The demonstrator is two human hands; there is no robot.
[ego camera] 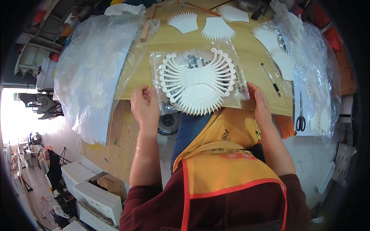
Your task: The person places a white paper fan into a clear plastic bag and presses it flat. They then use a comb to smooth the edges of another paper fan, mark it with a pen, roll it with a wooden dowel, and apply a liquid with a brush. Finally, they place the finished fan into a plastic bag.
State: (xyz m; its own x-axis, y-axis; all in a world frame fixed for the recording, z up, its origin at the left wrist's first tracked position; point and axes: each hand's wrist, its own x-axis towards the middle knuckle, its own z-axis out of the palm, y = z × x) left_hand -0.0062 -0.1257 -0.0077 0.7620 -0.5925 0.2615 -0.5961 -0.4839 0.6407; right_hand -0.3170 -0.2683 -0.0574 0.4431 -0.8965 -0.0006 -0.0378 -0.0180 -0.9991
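Observation:
Before me a white ornamental piece (198,76), with curled scroll arms at both sides and a fan of pointed fins at its lower end, lies on a printed clear plastic bag (241,93) at the table's near edge. My left hand (146,104) is at the bag's left edge, its fingers bent, with the thumb near the plastic. At the bag's right edge is my right hand (259,101), its fingertips partly behind the plastic. Whether either hand pinches the bag or what lies under it cannot be told. Finned white pieces (218,28) lie farther back on the table.
Plastic-covered white sheets (95,72) stick out over the table's left side, near a wooden rod (148,24). At the right lie a pen (271,80), more finned pieces (281,62), and black-handled scissors (300,122) on a sheet with clear plastic (321,72).

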